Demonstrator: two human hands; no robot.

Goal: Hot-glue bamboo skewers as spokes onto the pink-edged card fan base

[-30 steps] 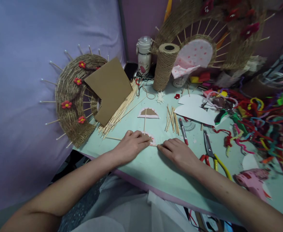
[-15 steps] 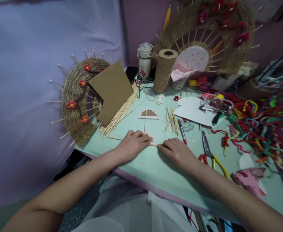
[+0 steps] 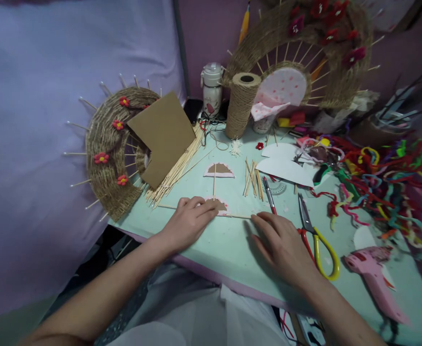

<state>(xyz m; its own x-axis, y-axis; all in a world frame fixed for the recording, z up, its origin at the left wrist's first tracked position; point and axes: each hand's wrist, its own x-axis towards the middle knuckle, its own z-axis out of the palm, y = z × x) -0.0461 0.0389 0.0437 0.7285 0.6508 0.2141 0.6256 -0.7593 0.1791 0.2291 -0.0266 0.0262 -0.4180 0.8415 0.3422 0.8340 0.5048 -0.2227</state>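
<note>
My left hand (image 3: 189, 218) rests on the near cardboard half-circle (image 3: 222, 206), its bent fingers holding it against the table. Pink-dotted white trim edges this piece. From its right corner a thin wooden stick (image 3: 241, 216) runs sideways. At that stick's outer end are the fingertips of my right hand (image 3: 277, 238), whose thumb and fingers are apart. Another stick (image 3: 215, 182) joins the near piece to a second half-circle (image 3: 225, 169) farther back. Left of my left hand, part of one more stick (image 3: 166, 206) shows; its inner end is hidden.
Loose sticks (image 3: 256, 180), a red pen (image 3: 269, 194), scissors (image 3: 315, 235) and a pink glue gun (image 3: 374, 276) lie rightward. Coloured pipe cleaners (image 3: 379, 187) crowd the far right. A twine spool (image 3: 241, 105), bottle (image 3: 211, 91), brown cardboard (image 3: 167, 134) and twine-wrapped arch (image 3: 101, 129) stand behind and left.
My right hand has moved rightward from the near half-circle's corner along the stick, uncovering it, and its fingers have spread. My left hand stays on the piece. The view has shifted slightly.
</note>
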